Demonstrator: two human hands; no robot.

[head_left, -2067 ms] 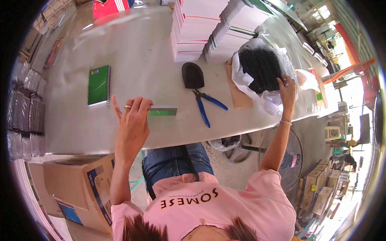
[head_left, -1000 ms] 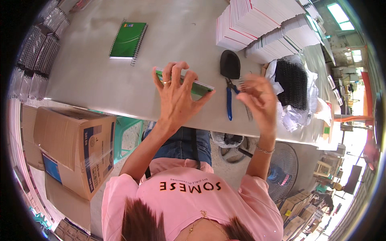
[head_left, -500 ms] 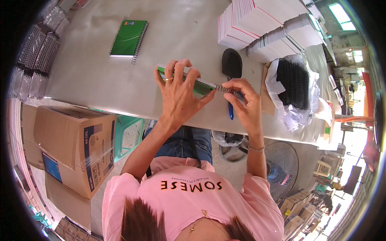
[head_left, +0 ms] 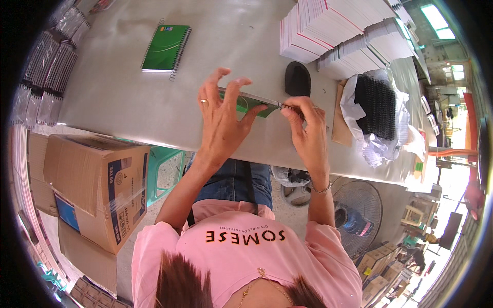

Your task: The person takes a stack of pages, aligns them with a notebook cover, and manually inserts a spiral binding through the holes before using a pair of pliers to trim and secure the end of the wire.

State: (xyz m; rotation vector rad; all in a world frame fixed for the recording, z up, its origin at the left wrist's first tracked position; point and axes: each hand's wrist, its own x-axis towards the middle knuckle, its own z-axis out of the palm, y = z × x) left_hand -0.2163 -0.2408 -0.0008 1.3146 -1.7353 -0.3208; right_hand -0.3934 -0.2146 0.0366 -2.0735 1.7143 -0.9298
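My left hand [head_left: 221,120] grips a small green notebook [head_left: 247,104] standing on edge, thumb pressed to its cover and some fingers raised above it. My right hand [head_left: 308,126] pinches a thin dark spiral wire [head_left: 287,107] at the notebook's right end; most of this wire is hidden by the fingers. A second green spiral notebook [head_left: 167,47] lies flat at the far left of the hands, with wire sticking out past both ends of its spine. Just beyond my right hand lies a tool with a rounded black head [head_left: 298,79], its handle covered by the hand.
Tall stacks of white page blocks [head_left: 328,28] stand at the back right. Black spiral wires [head_left: 376,105] lie in white wrapping on the right. Finished-looking spiral notebooks [head_left: 49,66] are piled at the far left. Below the table are a cardboard box [head_left: 97,179] and a fan [head_left: 359,215].
My right hand has moved slightly left, closer to the notebook, and less wire shows between them. Some left fingers have lifted off the notebook's upper edge.
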